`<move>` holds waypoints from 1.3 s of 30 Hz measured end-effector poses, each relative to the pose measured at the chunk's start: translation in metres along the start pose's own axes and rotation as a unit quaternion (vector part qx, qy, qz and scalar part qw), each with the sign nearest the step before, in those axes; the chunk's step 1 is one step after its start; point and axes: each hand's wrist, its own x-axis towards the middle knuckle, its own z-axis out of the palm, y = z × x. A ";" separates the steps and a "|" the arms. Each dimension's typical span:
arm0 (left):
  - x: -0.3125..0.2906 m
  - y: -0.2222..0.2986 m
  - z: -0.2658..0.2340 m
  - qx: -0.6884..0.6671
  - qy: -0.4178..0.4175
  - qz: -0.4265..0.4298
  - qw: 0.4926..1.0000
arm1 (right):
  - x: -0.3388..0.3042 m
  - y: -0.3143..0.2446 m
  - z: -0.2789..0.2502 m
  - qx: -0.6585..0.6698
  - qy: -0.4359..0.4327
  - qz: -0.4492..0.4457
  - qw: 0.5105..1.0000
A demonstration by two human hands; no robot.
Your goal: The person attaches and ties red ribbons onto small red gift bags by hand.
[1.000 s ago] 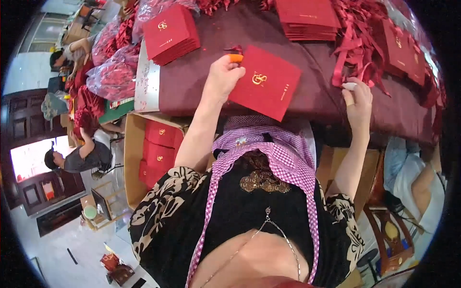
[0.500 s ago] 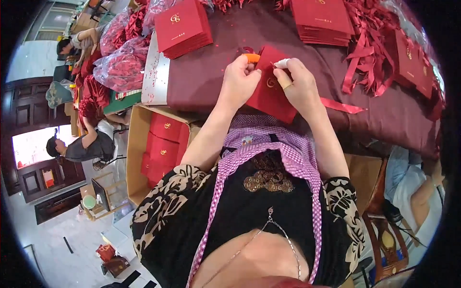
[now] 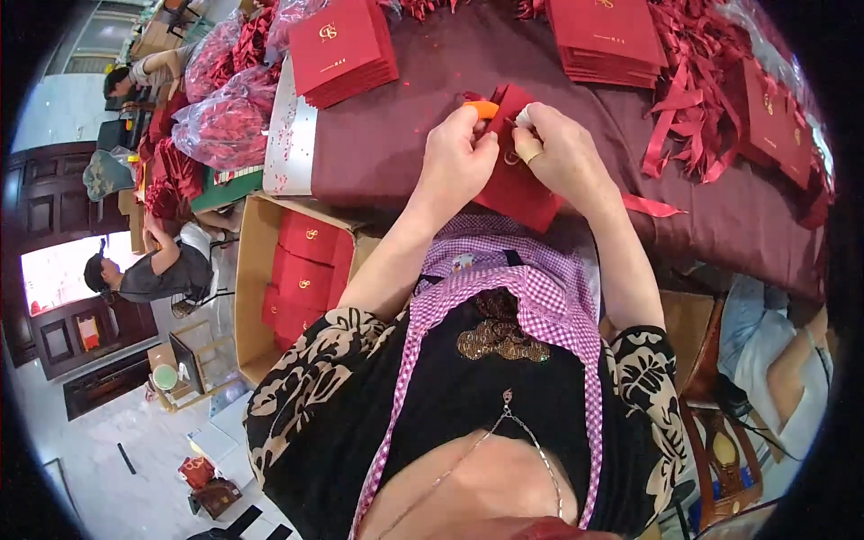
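Tilted at the near edge of the table is a flat red paper packet (image 3: pixel 523 201) with gold print, partly covered by my hands. On its left side, my left hand (image 3: pixel 457 157) is closed, thumb and index finger together at its upper edge; an orange cover sits on that index fingertip. My right hand (image 3: pixel 569 155) pinches over the packet's upper right part, with a white cover on a fingertip and a tan band round a finger. What lies in that pinch is hidden. A red ribbon (image 3: pixel 654 206) trails out to the right from behind my right wrist.
Stacks of red packets stand at the back left (image 3: pixel 337 45) and back right (image 3: pixel 605 40). Loose red ribbons (image 3: pixel 693 126) lie in a heap at the right. Below the table's left end, an open carton (image 3: pixel 256 297) holds more packets. Other people sit at the far left and right.
Both hands have shifted slightly; the right hand lies further over the packet and hides more of its gold print. The visible ribbon tail is shorter at its wrist end.
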 end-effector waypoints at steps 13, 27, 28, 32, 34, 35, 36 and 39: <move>-0.003 0.007 0.003 0.071 0.020 0.164 0.984 | 0.026 -0.011 -0.017 -0.023 -0.093 0.075 0.993; 0.019 0.000 -0.014 -0.019 -0.057 0.179 0.982 | 0.014 -0.016 -0.038 -0.024 -0.107 -0.102 0.989; 0.019 -0.001 -0.014 -0.018 -0.056 0.179 0.982 | 0.014 -0.016 -0.038 -0.021 -0.104 -0.090 0.990; 0.020 -0.002 -0.014 -0.030 -0.073 0.156 0.985 | 0.016 0.001 -0.043 0.152 -0.046 -0.051 0.986; 0.019 0.000 -0.013 -0.026 -0.084 0.150 0.985 | 0.020 0.006 -0.045 0.176 0.009 -0.066 0.982; 0.019 0.001 -0.012 -0.030 -0.092 0.159 0.982 | 0.023 0.006 -0.043 0.148 0.032 -0.139 0.979; 0.019 0.002 -0.011 -0.033 -0.101 0.169 0.980 | 0.022 -0.004 -0.046 0.071 0.010 -0.191 0.979; 0.019 0.003 -0.008 -0.025 -0.108 0.145 0.983 | 0.021 0.003 -0.032 0.037 -0.010 -0.203 0.978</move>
